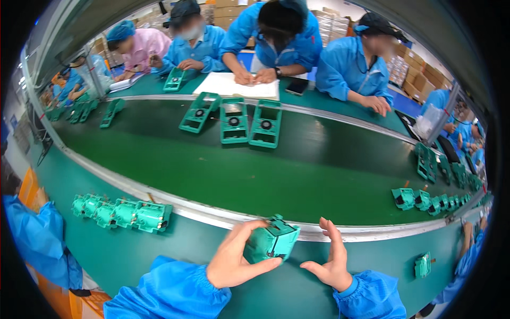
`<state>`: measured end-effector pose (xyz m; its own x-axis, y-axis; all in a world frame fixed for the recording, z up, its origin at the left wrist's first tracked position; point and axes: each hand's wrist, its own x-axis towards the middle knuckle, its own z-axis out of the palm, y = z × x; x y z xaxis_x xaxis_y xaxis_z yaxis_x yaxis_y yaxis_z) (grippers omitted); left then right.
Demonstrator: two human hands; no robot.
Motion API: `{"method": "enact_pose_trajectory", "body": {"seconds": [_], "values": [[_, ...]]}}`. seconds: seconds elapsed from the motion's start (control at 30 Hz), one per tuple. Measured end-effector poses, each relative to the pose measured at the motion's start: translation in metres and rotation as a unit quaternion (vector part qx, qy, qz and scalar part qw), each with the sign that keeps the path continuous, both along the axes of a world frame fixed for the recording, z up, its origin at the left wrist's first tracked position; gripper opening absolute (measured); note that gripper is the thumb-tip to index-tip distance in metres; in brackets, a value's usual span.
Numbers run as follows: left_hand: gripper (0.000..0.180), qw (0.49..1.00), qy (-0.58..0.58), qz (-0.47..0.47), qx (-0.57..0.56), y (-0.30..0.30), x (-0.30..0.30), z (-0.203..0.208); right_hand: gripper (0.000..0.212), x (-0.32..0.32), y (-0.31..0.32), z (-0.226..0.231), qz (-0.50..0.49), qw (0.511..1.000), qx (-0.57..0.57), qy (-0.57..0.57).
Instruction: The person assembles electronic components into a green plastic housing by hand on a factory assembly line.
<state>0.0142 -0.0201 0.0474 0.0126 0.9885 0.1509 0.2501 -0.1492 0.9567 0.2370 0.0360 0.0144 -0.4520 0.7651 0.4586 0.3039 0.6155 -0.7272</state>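
My left hand (234,259) grips a small green plastic housing (280,242) with black parts on it, thumb along its near side and fingers behind. The housing is held up over the near strip of the green bench, close to the metal rail. To its right, my right hand (333,260) is empty, with thumb and fingers apart, and does not touch the housing. A row of similar green housings (151,216) stands on the bench to the left. One more housing (423,265) lies by itself at the right.
A metal rail (204,213) divides my bench from the green belt (212,170). On the belt lie green frames (234,121) with round black parts, and more housings (405,198) at the right. Several people in blue work across the belt; others sit at either side.
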Motion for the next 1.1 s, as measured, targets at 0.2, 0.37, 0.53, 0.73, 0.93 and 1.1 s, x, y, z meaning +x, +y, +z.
{"method": "enact_pose_trajectory", "body": {"seconds": [0.2, 0.37, 0.53, 0.73, 0.93, 1.1], "values": [[0.06, 0.815, 0.516, 0.263, 0.036, -0.025, -0.056, 0.002, 0.08, -0.006, 0.001, 0.004, 0.038, 0.997, 0.054, -0.029], [0.055, 0.766, 0.551, 0.33, 0.026, -0.03, -0.08, -0.012, 0.073, -0.006, 0.003, 0.001, 0.029, 0.998, 0.057, -0.028], [0.059, 0.819, 0.491, 0.277, -0.104, -0.054, -0.08, -0.006, 0.068, -0.002, 0.003, 0.001, 0.032, 0.997, 0.066, -0.028], [0.06, 0.826, 0.469, 0.265, -0.17, -0.08, -0.096, 0.006, 0.061, 0.005, 0.005, -0.002, 0.037, 0.997, 0.051, -0.039], [0.083, 0.774, 0.487, 0.329, -0.237, -0.095, -0.141, 0.008, 0.049, 0.007, 0.005, 0.001, 0.028, 0.998, 0.047, -0.042], [0.102, 0.637, 0.609, 0.433, -0.188, -0.071, -0.153, 0.002, 0.044, 0.009, 0.006, -0.001, 0.03, 0.997, 0.055, -0.037]]}}
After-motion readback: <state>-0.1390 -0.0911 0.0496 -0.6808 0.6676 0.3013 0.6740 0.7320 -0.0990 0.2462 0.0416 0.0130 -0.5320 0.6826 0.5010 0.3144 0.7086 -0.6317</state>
